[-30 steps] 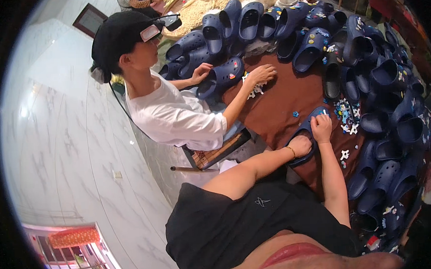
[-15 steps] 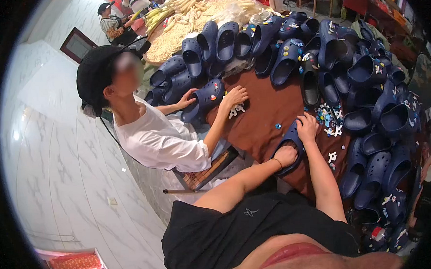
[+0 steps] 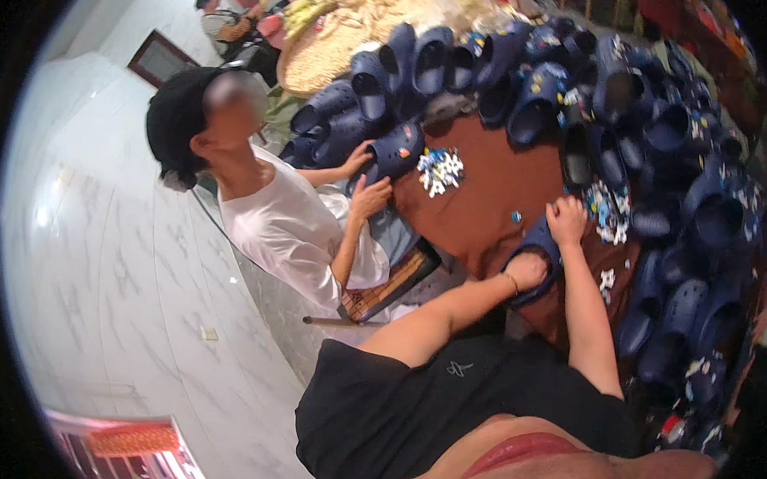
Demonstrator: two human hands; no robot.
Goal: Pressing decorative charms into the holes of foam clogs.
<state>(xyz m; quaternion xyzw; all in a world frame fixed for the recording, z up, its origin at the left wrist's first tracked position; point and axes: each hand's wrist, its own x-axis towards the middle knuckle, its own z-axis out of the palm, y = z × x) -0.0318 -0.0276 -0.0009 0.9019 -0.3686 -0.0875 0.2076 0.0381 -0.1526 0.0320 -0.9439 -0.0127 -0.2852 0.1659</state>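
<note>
Both hands clamp one navy clog (image 3: 537,238) — left hand (image 3: 528,271) at its heel, right hand (image 3: 566,220) pressing the toe; loose charms (image 3: 604,213) just beyond the right fingers could scatter if nudged.

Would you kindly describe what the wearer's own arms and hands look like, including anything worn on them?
Both forearms are bare, with no sleeves reaching past the upper arm; the person wears a black short-sleeved top bearing a small pale mark on the chest. A thin gold-coloured bracelet circles the wrist of the left hand. The right hand shows no glove; rings or a watch cannot be made out.
</note>
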